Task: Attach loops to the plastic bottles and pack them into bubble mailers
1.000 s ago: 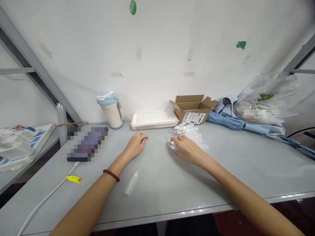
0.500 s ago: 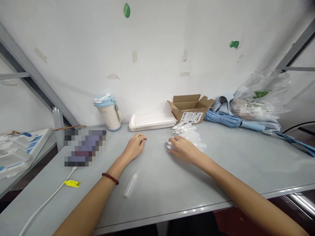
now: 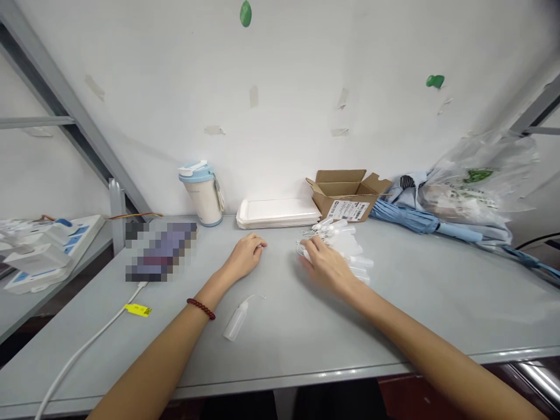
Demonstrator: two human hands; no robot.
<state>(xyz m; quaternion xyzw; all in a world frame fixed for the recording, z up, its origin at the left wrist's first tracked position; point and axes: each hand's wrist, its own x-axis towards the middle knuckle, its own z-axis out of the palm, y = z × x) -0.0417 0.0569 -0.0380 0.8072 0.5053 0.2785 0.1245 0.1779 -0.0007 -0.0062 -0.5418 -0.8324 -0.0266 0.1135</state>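
Bottles (image 3: 347, 244) lie partly beneath the right hand (image 3: 328, 265) — left hand (image 3: 245, 255) nearby — cannot tell whether either grip is clamped.

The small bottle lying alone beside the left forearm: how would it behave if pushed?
The bottle looks like translucent plastic, so probably light and squeezable. Lying on its side on the smooth table, it may roll. The thin curved strand at its tip would likely flex.

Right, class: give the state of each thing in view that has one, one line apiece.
Box: open
Cup: upright, lid on
Trays: stacked
Umbrella: furled, lying down
Bag: crumpled
Loose bottle: lying on its side
Bottle pile: lying down, partly hidden by right hand
Cable: running to a blurred device
Left hand: curled
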